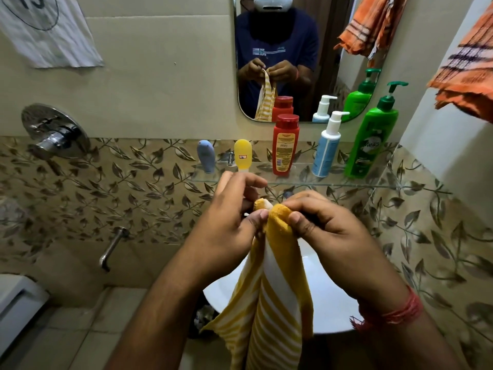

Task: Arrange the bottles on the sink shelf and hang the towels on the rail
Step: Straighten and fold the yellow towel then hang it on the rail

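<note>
A yellow-and-white striped towel (277, 297) hangs down over the white sink (328, 297). My left hand (229, 222) and my right hand (325, 228) both pinch its top edge, close together. On the glass shelf (373, 186) behind them stand a small blue-grey tube (206, 159), a yellow tube (243, 155), a red bottle (285, 145), a white-and-blue pump bottle (327, 150) and a green pump bottle (373, 140). An orange striped towel (469, 76) hangs at the upper right; what it hangs on is out of view.
A mirror (293, 49) above the shelf reflects a person, the bottles and the orange towel. A chrome shower mixer (53, 134) and a spout (112, 249) are on the left wall. A white cloth (45, 30) hangs at the top left.
</note>
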Available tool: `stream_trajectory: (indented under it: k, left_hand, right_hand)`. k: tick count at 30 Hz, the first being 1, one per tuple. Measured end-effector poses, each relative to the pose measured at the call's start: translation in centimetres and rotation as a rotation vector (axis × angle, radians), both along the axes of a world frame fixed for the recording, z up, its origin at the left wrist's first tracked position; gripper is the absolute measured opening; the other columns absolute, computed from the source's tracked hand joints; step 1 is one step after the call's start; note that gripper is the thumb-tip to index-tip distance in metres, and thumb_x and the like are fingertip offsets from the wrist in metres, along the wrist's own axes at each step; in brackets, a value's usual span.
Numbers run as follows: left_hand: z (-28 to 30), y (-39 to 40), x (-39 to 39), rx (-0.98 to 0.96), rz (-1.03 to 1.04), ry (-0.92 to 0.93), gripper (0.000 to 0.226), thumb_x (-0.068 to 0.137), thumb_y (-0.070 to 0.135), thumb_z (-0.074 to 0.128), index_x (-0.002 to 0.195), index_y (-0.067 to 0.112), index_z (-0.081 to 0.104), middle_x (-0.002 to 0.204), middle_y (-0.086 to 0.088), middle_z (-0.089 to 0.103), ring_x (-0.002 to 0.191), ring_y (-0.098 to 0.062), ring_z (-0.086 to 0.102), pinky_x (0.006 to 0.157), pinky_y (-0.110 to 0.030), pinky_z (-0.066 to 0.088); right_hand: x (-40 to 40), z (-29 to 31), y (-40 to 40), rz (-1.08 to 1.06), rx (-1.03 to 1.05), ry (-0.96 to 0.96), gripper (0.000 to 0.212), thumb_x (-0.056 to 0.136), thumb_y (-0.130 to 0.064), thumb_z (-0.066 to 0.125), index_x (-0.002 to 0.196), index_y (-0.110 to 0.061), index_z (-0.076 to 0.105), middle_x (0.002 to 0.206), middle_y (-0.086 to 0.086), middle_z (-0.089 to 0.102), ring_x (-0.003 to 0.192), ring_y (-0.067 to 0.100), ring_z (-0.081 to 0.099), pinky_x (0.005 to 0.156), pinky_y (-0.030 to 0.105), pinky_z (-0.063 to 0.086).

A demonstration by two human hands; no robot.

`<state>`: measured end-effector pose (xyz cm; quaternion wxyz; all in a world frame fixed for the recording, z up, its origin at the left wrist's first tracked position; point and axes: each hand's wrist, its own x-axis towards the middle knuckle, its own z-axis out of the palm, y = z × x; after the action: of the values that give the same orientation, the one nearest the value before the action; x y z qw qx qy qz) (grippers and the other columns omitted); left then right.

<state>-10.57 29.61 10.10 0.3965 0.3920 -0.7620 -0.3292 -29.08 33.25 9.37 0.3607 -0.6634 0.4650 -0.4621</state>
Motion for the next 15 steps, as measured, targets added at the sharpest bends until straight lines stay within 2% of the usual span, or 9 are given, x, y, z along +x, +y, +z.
stream_trajectory:
  k: [3,5,7,10,12,15]
  left_hand:
    - [-0.2,-0.1,0.1,0.139,0.034,0.132,0.031,0.092,0.01,0.069,0.116,0.026,0.057,0.106,0.003,0.058,0.096,-0.007,0.067,0.082,-0.027,0.059]
    - [-0.3,-0.1,-0.1,0.219,0.027,0.241,0.034,0.089,0.003,0.07,0.114,0.022,0.06,0.098,0.0,0.061,0.087,-0.004,0.068,0.076,-0.025,0.059]
    - [-0.5,-0.3,-0.2,0.254,0.022,0.296,0.037,0.087,-0.001,0.07,0.116,0.021,0.061,0.096,-0.002,0.063,0.085,-0.004,0.068,0.073,-0.022,0.058]
    - [-0.9,-0.6,-0.1,0.297,0.043,0.366,0.036,0.088,-0.001,0.07,0.115,0.023,0.063,0.099,-0.002,0.066,0.087,-0.007,0.07,0.075,-0.021,0.057]
    - [-1.1,-0.8,0.0,0.304,0.052,0.362,0.034,0.09,0.002,0.069,0.113,0.026,0.064,0.101,-0.003,0.068,0.091,-0.009,0.071,0.079,-0.024,0.058]
    - [-1.0,-0.8,-0.1,0.297,0.015,0.356,0.031,0.092,0.001,0.067,0.112,0.025,0.066,0.1,-0.001,0.071,0.096,-0.009,0.071,0.079,-0.024,0.059]
  right_hand:
    - [0.3,0.0,-0.2,-0.05,-0.047,0.008,0.018,0.094,-0.02,0.063,0.093,-0.033,0.075,0.098,-0.011,0.061,0.102,0.009,0.062,0.087,0.033,0.055]
    - [0.7,0.0,-0.3,-0.086,-0.063,0.019,0.017,0.091,-0.021,0.064,0.092,-0.035,0.074,0.096,-0.012,0.06,0.099,0.006,0.062,0.081,0.023,0.053]
    - [1.1,0.0,-0.4,-0.115,-0.07,0.048,0.017,0.094,-0.021,0.064,0.092,-0.035,0.074,0.094,-0.011,0.06,0.095,0.007,0.062,0.079,0.027,0.054]
    - [1.5,0.0,-0.5,-0.161,-0.104,0.072,0.012,0.094,-0.029,0.062,0.094,-0.031,0.075,0.09,-0.011,0.064,0.091,0.011,0.064,0.078,0.041,0.056]
    - [1.9,0.0,-0.5,-0.176,-0.119,0.056,0.012,0.091,-0.033,0.064,0.094,-0.029,0.074,0.089,-0.01,0.068,0.089,0.012,0.067,0.076,0.044,0.057]
    - [2.0,-0.1,-0.5,-0.215,-0.124,0.031,0.003,0.09,-0.025,0.071,0.092,-0.026,0.073,0.086,-0.007,0.072,0.084,0.012,0.069,0.072,0.044,0.059]
